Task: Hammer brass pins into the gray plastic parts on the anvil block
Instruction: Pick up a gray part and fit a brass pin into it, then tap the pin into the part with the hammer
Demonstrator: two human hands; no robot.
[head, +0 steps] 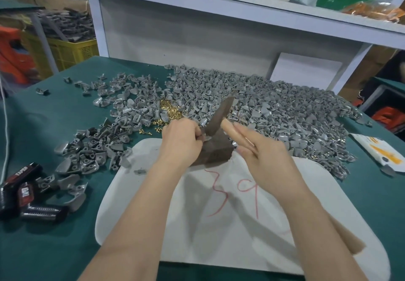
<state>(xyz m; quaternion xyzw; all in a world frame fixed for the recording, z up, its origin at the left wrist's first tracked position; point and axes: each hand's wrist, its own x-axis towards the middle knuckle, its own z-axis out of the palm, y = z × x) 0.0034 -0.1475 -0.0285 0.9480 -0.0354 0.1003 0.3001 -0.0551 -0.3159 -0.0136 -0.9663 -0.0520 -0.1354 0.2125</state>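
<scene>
Gray plastic, light and stiff by look: pinching part (205,137) on block (215,152) with left hand (180,137), gripping hammer (217,117) handle with right hand (260,149); likely skids under a blow, so hold by edges, well off the strike point.

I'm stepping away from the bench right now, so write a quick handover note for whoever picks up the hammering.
Left hand: pinches a gray plastic part on top of the anvil block.
Right hand: grips the hammer by its wooden handle, with the head just over the part, blurred.
Brass pins lie loose on the green table behind the left hand. The big heap of gray parts lies behind and to the right, and a smaller heap lies to the left.
Done: cannot tell which parts are pinned.
Left: finish the part on the block, then probably work through the big heap.
</scene>
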